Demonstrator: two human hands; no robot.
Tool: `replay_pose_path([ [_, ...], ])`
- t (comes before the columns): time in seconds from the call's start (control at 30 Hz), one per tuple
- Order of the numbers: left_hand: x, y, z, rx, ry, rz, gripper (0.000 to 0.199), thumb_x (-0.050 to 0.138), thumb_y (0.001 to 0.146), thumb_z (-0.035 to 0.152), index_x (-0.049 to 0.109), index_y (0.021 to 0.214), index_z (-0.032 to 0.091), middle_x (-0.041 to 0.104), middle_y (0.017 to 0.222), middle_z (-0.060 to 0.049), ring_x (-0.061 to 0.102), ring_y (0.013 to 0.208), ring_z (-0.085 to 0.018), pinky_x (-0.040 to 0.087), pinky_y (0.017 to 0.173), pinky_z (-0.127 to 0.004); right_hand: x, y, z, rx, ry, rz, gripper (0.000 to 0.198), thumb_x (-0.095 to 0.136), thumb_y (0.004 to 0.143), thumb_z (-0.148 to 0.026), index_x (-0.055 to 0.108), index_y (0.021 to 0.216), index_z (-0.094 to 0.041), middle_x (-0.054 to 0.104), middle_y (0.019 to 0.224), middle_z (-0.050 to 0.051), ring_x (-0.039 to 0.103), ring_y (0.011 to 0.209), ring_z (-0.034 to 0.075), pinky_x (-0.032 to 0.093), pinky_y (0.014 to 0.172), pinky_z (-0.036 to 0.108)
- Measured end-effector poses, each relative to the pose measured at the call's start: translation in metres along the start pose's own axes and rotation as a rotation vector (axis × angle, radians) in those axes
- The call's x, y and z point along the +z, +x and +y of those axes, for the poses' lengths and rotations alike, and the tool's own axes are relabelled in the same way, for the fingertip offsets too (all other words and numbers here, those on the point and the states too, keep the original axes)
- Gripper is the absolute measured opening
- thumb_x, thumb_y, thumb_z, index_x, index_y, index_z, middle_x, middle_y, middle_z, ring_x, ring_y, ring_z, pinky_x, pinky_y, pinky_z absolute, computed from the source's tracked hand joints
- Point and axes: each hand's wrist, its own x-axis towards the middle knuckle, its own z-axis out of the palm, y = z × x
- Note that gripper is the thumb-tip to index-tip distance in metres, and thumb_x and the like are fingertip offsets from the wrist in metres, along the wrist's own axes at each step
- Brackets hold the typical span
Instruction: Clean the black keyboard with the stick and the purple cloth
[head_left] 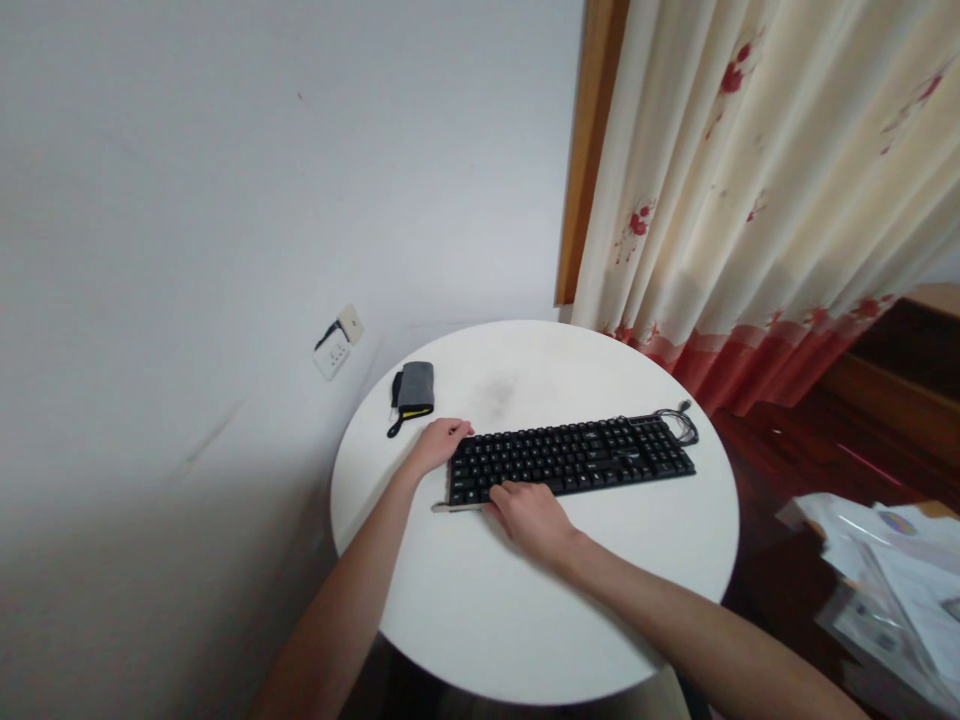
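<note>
A black keyboard (570, 455) lies slightly aslant on the white round table (510, 610), its keys facing up. At its upper left corner, my left hand (441, 445) is closed with curled fingers against the edge. My right hand (532, 520) rests at the keyboard's front edge, left of its middle, with bent fingers over the lowest keys. A thin silver strip-like tool (459, 508) runs along that front edge from the left corner into my right hand. Its other end is hidden under the fingers.
A small grey pouch (417, 387) with a black loop lies behind my left hand. The keyboard's coiled cable (681, 428) sits at its right end. A wall with a socket (331, 353) borders the table on the left. Plastic bags (885, 570) lie at right, below a flowered curtain (712, 220).
</note>
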Motion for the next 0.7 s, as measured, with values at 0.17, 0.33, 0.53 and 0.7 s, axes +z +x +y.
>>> replay_pose_path([
  [0.17, 0.0, 0.0, -0.001, 0.02, 0.007, 0.007, 0.047, 0.041, 0.086, 0.048, 0.076, 0.085, 0.016, 0.076, 0.089, -0.009, 0.066, 0.088, -0.026, 0.046, 0.08, -0.033, 0.006, -0.02, 0.005, 0.031, -0.032, -0.025, 0.024, 0.036, 0.1, -0.024, 0.059, 0.094, -0.017, 0.07, 0.087, 0.007, 0.066, 0.075, 0.019, 0.045, 0.064, 0.026],
  [0.33, 0.001, -0.001, -0.001, 0.022, 0.022, 0.013, 0.047, 0.041, 0.086, 0.048, 0.076, 0.085, 0.017, 0.076, 0.087, -0.008, 0.066, 0.087, -0.026, 0.046, 0.079, -0.032, 0.007, -0.045, 0.026, 0.102, -0.041, -0.011, 0.025, 0.036, 0.1, -0.026, 0.058, 0.092, -0.018, 0.071, 0.086, 0.008, 0.065, 0.071, 0.018, 0.043, 0.063, 0.026],
  [0.53, 0.002, 0.0, -0.004, 0.023, 0.04, 0.014, 0.048, 0.04, 0.086, 0.048, 0.076, 0.085, 0.017, 0.076, 0.089, -0.007, 0.066, 0.087, -0.026, 0.045, 0.077, -0.032, 0.005, -0.065, 0.053, 0.144, -0.07, 0.029, 0.024, 0.037, 0.1, -0.027, 0.057, 0.089, -0.019, 0.071, 0.084, 0.006, 0.065, 0.068, 0.019, 0.039, 0.059, 0.027],
  [0.7, 0.002, -0.001, -0.002, 0.027, 0.054, 0.019, 0.047, 0.04, 0.087, 0.046, 0.076, 0.086, 0.017, 0.076, 0.089, -0.008, 0.067, 0.089, -0.026, 0.045, 0.078, -0.032, 0.005, -0.059, 0.049, 0.12, -0.064, 0.042, 0.025, 0.037, 0.1, -0.028, 0.058, 0.089, -0.019, 0.071, 0.084, 0.007, 0.065, 0.068, 0.02, 0.038, 0.058, 0.027],
])
